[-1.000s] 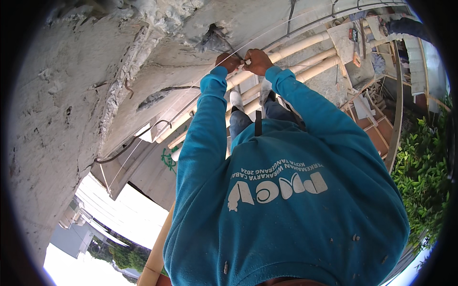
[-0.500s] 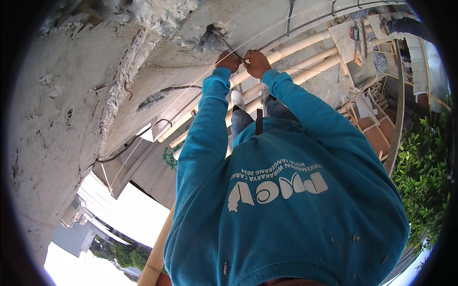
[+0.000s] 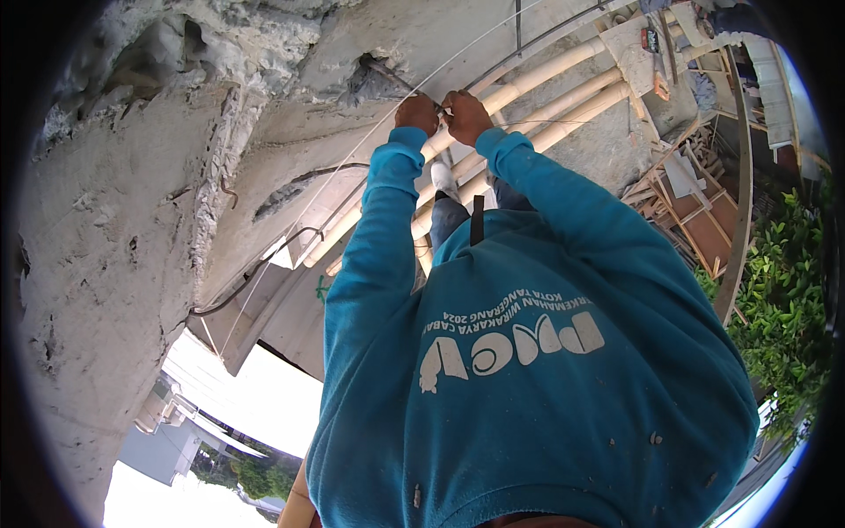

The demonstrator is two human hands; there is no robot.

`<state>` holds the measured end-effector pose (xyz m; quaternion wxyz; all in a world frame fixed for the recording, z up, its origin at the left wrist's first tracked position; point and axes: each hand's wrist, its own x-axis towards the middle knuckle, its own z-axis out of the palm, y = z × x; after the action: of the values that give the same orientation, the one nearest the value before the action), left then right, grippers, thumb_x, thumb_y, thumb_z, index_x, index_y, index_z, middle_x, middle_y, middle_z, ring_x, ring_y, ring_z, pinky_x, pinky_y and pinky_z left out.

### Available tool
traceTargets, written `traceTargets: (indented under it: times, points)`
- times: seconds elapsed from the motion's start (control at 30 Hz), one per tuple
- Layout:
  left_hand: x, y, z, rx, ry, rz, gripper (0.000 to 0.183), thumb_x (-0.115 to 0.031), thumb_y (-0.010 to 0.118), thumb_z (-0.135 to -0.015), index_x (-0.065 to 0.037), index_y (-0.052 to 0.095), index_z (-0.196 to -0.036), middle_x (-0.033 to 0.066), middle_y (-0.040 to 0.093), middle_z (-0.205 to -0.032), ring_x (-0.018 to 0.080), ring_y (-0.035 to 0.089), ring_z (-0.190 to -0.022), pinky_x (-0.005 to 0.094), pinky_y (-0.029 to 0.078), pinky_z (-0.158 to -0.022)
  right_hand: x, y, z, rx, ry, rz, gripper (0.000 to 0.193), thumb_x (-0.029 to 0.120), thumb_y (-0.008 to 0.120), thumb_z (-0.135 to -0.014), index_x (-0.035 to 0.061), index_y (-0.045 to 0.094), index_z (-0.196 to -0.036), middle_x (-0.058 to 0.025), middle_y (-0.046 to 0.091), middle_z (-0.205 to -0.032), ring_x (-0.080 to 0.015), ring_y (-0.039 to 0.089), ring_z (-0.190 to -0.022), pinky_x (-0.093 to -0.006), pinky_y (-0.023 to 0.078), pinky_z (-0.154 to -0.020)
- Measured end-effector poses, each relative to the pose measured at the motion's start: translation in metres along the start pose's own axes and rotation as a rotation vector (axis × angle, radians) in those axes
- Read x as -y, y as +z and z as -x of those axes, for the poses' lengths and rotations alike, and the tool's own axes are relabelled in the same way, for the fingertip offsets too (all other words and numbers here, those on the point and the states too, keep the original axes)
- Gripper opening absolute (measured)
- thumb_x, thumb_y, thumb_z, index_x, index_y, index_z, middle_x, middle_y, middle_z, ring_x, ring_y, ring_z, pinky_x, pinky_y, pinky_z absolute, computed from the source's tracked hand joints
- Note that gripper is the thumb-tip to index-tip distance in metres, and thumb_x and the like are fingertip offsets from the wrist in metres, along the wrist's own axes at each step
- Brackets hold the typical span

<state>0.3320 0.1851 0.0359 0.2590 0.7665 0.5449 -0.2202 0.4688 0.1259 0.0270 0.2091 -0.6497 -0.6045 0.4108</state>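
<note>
A dark steel reinforcing bar (image 3: pixel 387 74) sticks out of a broken hole in the concrete wall and runs down to my hands. My left hand (image 3: pixel 416 114) is closed at the bar's end, with its fingertips mostly hidden. Right beside it, my right hand (image 3: pixel 467 118) pinches at the same spot, fingers bent. From that hand a thin wire (image 3: pixel 537 121) trails off to the right. Just what lies between the fingertips is too small to make out. A pale string (image 3: pixel 370 132) stretches taut across the wall, close by my left hand.
Bamboo poles (image 3: pixel 563 110) lie below my hands, where my boot (image 3: pixel 444 179) rests. Rough concrete (image 3: pixel 123 238) fills the left side, with a bent bar (image 3: pixel 238 290) jutting out. A handsaw (image 3: pixel 660 84) lies on a board at upper right. Leafy plants (image 3: pixel 783 299) grow at right.
The view has shifted slightly, so the wall and poles sit a little differently. Both hands stay together at the bar's end; the right hand's fingers have moved slightly closer to the left hand.
</note>
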Motion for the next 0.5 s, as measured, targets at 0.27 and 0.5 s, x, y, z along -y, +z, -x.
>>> traceTargets:
  times: [0.27, 0.5]
  points:
    - [0.006, 0.001, 0.006, -0.13, 0.092, 0.013, 0.028, -0.02, 0.056, -0.08, -0.017, 0.071, -0.103, 0.0133, 0.069, -0.095, 0.036, 0.065, -0.089, 0.0448, 0.052, -0.083, 0.003, -0.003, 0.001, -0.006, 0.04, -0.028, 0.027, 0.008, 0.071, -0.074, 0.0045, 0.059, -0.098, -0.0179, 0.058, -0.102, -0.0368, 0.058, -0.099, -0.0442, 0.048, -0.086]
    - [0.014, 0.0, 0.003, -0.089, 0.127, 0.152, 0.028, -0.021, 0.059, -0.074, -0.016, 0.074, -0.097, 0.0122, 0.069, -0.098, 0.0329, 0.066, -0.09, 0.0426, 0.052, -0.084, 0.005, -0.005, 0.004, -0.009, 0.007, 0.002, 0.027, 0.007, 0.07, -0.075, 0.0042, 0.059, -0.099, -0.0187, 0.058, -0.102, -0.0377, 0.058, -0.097, -0.0453, 0.048, -0.085]
